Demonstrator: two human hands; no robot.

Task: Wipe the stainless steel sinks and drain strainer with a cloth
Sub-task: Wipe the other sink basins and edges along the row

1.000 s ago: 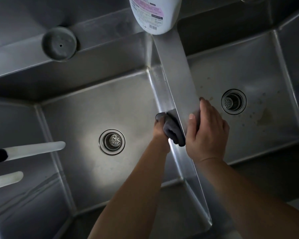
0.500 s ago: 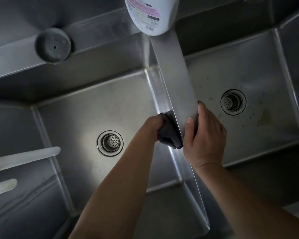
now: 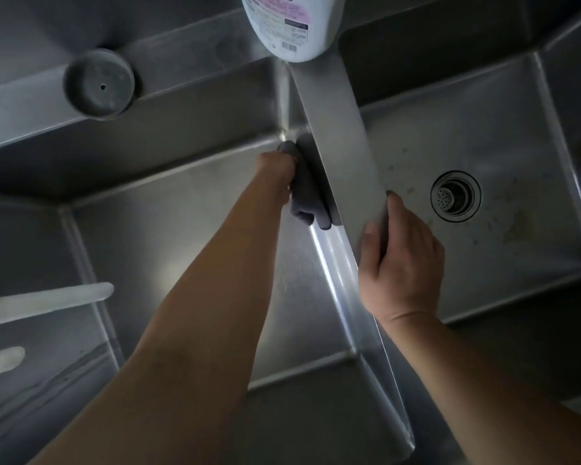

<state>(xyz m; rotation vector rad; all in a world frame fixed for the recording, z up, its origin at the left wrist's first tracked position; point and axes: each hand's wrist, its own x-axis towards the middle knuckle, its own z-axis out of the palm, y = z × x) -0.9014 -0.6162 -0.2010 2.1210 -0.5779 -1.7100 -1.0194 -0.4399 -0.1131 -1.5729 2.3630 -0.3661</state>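
Observation:
Two stainless steel sink basins lie below me, split by a flat steel divider (image 3: 342,135). My left hand (image 3: 275,169) grips a dark grey cloth (image 3: 307,199) and presses it on the right wall of the left sink (image 3: 168,209), near its far corner. My left forearm hides that basin's drain. My right hand (image 3: 399,260) holds the divider's edge, thumb on top and fingers over the right side. The right sink (image 3: 503,142) shows brownish spots on its floor around its drain strainer (image 3: 455,196).
A white bottle with a pink label (image 3: 292,25) stands at the divider's far end. A round grey plug (image 3: 98,83) sits on the back ledge at left. Two white handles (image 3: 47,302) stick in from the left edge over a third basin.
My left hand has slid the cloth along the left sink's wall, away from me toward the far corner. My right hand keeps its hold on the divider. My arm now covers the left drain.

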